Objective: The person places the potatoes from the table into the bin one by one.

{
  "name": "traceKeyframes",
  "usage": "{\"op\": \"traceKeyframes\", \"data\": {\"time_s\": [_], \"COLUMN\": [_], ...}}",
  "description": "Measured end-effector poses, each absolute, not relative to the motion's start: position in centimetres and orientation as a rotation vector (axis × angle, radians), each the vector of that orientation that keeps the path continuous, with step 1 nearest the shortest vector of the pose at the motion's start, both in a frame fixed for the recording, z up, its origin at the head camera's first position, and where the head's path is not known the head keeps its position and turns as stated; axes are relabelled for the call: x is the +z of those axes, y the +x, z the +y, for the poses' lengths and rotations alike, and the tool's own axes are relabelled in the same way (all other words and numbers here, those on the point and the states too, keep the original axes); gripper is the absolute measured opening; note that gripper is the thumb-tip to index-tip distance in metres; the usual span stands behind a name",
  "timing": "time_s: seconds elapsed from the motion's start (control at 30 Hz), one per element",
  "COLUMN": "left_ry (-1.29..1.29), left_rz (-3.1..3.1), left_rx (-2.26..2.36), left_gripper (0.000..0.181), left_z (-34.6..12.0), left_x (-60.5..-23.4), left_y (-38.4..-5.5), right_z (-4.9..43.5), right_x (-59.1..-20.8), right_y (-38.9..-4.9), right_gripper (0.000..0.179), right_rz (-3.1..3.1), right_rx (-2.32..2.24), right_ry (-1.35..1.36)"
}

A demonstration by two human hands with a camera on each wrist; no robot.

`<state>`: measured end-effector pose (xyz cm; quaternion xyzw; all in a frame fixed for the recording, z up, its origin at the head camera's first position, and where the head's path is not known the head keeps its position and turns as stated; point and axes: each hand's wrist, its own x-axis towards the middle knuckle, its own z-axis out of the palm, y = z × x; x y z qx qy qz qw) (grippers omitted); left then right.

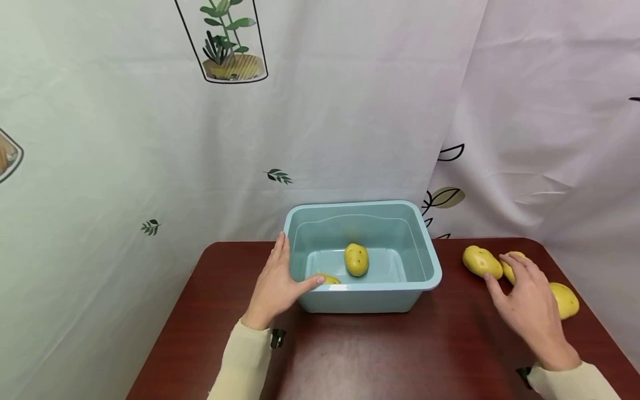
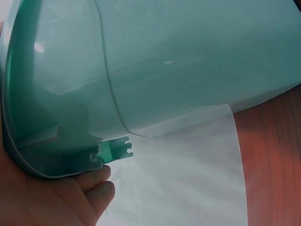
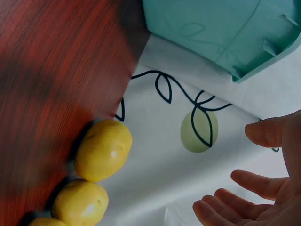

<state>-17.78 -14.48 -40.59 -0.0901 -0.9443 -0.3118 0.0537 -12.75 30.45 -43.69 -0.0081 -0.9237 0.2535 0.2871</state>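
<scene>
My left hand [image 1: 274, 286] rests at the near left corner of a light blue plastic tub [image 1: 365, 300], fingers straight along its left side and thumb across the front rim. In the left wrist view, fingertips [image 2: 101, 195] show just under the tub's rim. Inside the tub lie a yellow potato [image 1: 356, 260] and another potato [image 1: 328, 278], mostly hidden behind thumb and rim. My right hand [image 1: 532, 305] hovers with spread fingers over the table's right side, holding nothing. Near it are a potato [image 1: 482, 262], a second potato [image 1: 508, 269] partly covered by the fingers, and a third potato [image 1: 565, 300].
Everything stands on a dark red-brown wooden table [image 1: 370, 355]. Behind the tub, a white cloth [image 1: 350, 139] with printed plants hangs along the table's far edge and continues down both sides. The table's right edge runs close beside the loose potatoes.
</scene>
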Motion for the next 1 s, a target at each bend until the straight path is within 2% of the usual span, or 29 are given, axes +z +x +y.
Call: {"op": "traceKeyframes", "data": {"time_s": [1.0], "left_ry": [-0.273], "left_rz": [-2.865], "left_rx": [-0.964], "left_gripper": [0.122], "left_z": [-14.5], "left_x": [-40.7], "left_y": [-17.8], "right_z": [33.5], "right_x": [-45.8], "right_y": [-12.9], "right_gripper": [0.053], "right_rz": [-2.572], "right_rx": [0.667], "right_ry": [-0.225]}}
